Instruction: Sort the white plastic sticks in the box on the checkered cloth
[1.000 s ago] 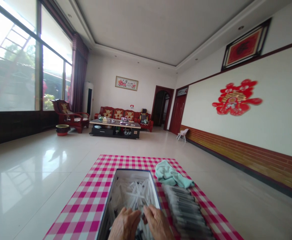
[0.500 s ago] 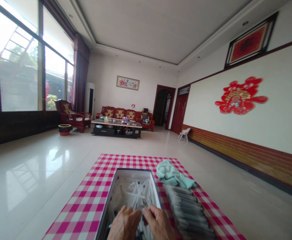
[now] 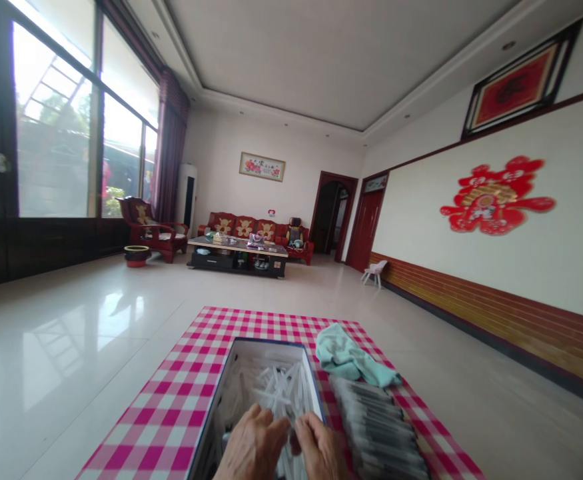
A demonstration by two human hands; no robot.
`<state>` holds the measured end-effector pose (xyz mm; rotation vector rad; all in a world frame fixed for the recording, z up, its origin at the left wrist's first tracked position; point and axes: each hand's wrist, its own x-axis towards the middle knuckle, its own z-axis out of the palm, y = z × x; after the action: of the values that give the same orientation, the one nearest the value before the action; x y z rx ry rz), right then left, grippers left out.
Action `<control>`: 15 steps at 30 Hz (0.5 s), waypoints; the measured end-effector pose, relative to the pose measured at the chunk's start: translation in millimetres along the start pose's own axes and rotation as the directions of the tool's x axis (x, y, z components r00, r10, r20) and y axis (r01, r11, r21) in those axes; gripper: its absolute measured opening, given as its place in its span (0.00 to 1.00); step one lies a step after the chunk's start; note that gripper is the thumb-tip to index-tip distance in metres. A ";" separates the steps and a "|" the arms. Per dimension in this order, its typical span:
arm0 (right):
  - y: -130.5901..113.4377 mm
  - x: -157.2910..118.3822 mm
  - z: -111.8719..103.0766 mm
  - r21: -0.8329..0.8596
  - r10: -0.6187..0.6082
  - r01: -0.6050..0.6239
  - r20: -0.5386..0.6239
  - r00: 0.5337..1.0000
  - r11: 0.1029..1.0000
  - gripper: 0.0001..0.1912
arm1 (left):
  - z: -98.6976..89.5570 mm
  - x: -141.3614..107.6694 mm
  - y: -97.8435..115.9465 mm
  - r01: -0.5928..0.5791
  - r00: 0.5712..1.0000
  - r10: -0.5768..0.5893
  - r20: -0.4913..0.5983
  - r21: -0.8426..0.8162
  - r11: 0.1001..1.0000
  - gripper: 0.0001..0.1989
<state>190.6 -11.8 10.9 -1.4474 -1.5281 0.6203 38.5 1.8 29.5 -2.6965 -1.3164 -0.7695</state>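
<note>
My left hand (image 3: 255,441) and my right hand (image 3: 318,445) are close together above the near part of a dark-edged, white-lined box (image 3: 270,343). Both have bent, pinched fingers, and whatever is between the fingertips is too small and blurred to name. Inside the box lies a jumble of slim, clear and white plastic tubes (image 3: 280,387), with some dark bits among them. Just right of the box is a stacked row of slim, pen-like sticks (image 3: 378,427), clear with dark parts and smeared by blur. The hands cover the near end of the box's contents.
A crumpled mint-green cloth (image 3: 352,359) lies beyond the stick row, on a pink-and-white checked table cover (image 3: 156,408). Farther off stand a low coffee table (image 3: 238,248), a wooden sofa, an armchair (image 3: 154,230), a pot (image 3: 137,256) and a small white chair (image 3: 374,273).
The whole view has swung slightly left, so the room appears shifted right. My hands stay close together over the box, fingers still pinched, with only slight movement.
</note>
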 end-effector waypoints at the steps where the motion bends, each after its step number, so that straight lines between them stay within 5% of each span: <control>1: 0.1 -0.1 0.2 -0.007 0.014 -0.014 -0.003 1.000 1.000 0.29 | -1.3 1.5 0.4 0.000 1.000 0.000 0.012 -0.011 1.000 0.10; 6: -2.6 -3.1 1.9 -0.035 0.083 -0.083 -0.002 0.997 0.996 0.31 | -5.3 0.7 0.5 -0.033 0.999 0.033 0.000 -0.050 0.998 0.10; 9: -6.4 -3.8 -0.5 0.031 0.125 -0.123 -0.043 0.991 0.992 0.33 | -8.0 -2.4 0.7 -0.053 0.985 0.031 -0.170 -0.128 0.990 0.10; 12: -12.2 -3.9 -5.9 0.143 0.183 -0.168 -0.091 0.979 0.975 0.33 | -10.5 -3.6 1.0 0.058 0.933 -0.137 -0.333 -0.236 0.970 0.10; 15: -19.2 -5.0 -9.0 0.245 0.238 -0.199 -0.142 0.961 0.949 0.33 | -10.4 -1.6 0.7 0.289 0.886 -0.414 -0.211 -0.449 0.846 0.22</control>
<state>188.3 -22.2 29.9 -1.4621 -1.1325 0.7593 33.9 -2.5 38.1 -2.4694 -1.7621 -1.5885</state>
